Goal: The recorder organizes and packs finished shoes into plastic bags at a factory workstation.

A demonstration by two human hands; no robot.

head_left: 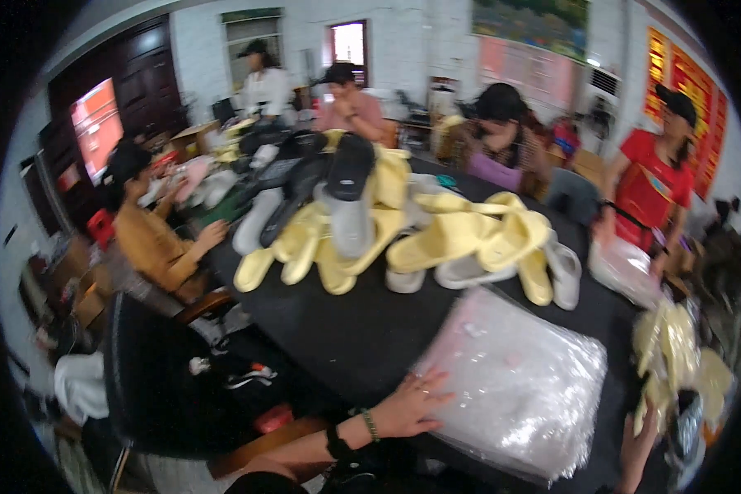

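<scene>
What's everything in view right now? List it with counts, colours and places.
table: one, black, centre
slippers: a heap too many to count, mostly pale yellow, some white, grey and black, middle of the table
stack of clear plastic bags: one, clear with a pinkish tint, near edge of the table
bagged yellow slippers: a few, far right
people: five, seated or standing around the table
chair: one, black, lower left
left hand: flat on the edge of the bag stack, green bead bracelet and black band at the wrist
right hand: only partly visible at the lower right edge, grip unclear
</scene>
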